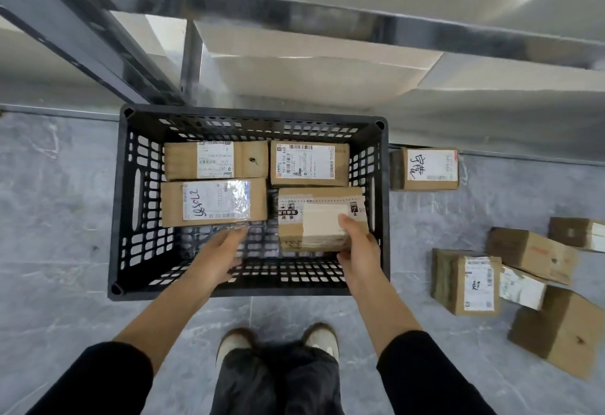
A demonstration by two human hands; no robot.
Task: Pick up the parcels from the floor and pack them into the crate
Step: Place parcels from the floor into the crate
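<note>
A black slatted plastic crate (pixel 127 205) stands on the floor in front of my feet. Three cardboard parcels lie flat in it: one far left (pixel 216 159), one far right (pixel 309 162), one mid left (pixel 212 202). My right hand (pixel 355 246) grips a fourth taped parcel (pixel 314 215) at its near right corner, inside the crate's right side. My left hand (pixel 219 254) hovers with fingers apart over the crate's near-left bare floor, holding nothing.
Several cardboard parcels lie on the grey tile floor to the right: one by the crate's far corner (pixel 425 169), a cluster nearer (pixel 466 283), (pixel 530 254), (pixel 561 329). A metal shelving frame (pixel 191 61) stands behind the crate.
</note>
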